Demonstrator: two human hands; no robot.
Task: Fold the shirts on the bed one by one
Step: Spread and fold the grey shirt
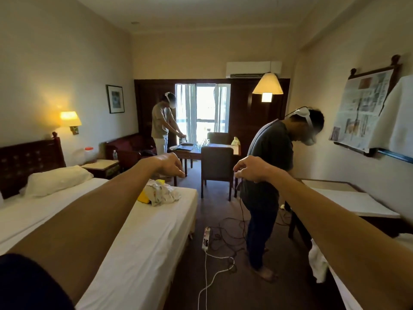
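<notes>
Hands (172,164) (251,170) empty above shirts (161,192), no legible writing

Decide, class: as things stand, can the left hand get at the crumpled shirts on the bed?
Probably yes. The left hand hangs empty in the air above the pile of shirts, fingers loosely curled, and nothing lies between them. The pile sits uncovered on the bed.

Shirts (161,193): crumpled white and yellow heap, unfolded, near foot of white-sheeted bed (134,253).
</notes>
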